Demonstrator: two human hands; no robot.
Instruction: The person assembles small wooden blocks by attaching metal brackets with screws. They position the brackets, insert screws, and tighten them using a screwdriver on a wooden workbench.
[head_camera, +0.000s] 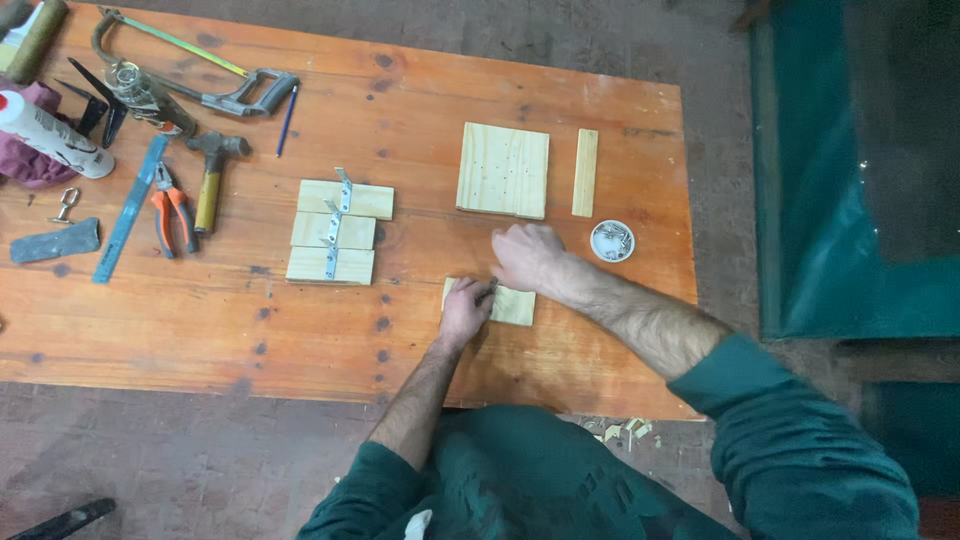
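My left hand (465, 308) rests on a small pale wood block (512, 305) near the table's front edge, its fingers closed on a small metal piece on the block. My right hand (527, 257) is just above and to the right of it, fingers curled down at the block's upper edge; what it holds is hidden. A square pale wood panel (503, 170) and a narrow wood strip (585, 172) lie farther back. A small round white lid with screws (612, 241) sits right of my right hand.
Three stacked wood blocks with metal brackets (336, 232) lie left of centre on the orange wooden table (300, 320). At far left are a hacksaw (200, 70), hammer (212, 170), orange pliers (170, 215), blue ruler (130, 210) and white tube (55, 135). A green panel (850, 170) stands right.
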